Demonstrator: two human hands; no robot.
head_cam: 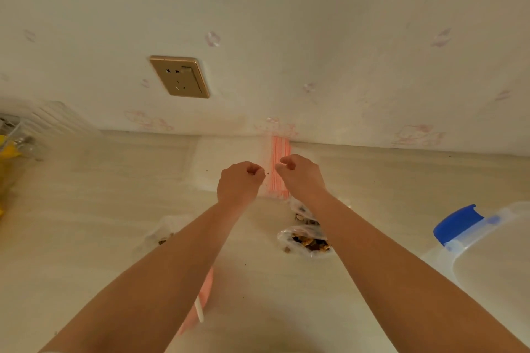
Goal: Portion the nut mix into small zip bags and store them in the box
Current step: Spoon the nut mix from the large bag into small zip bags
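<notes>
Now both curled hands, left hand (239,183) and right hand (301,176), hover mid-frame over the clear pink-striped zip-bag stack (279,152); whether they pinch anything I cannot tell; peel just one.

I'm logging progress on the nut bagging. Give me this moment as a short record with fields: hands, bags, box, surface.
left hand: fingers curled, over the stack of empty zip bags; a grip cannot be told
right hand: fingers curled over the same stack; a grip cannot be told
filled bags: one bag of nut mix lying on the table, another partly behind the right forearm
box: clear plastic with blue latch, at right
surface: crumbs scattered
</notes>
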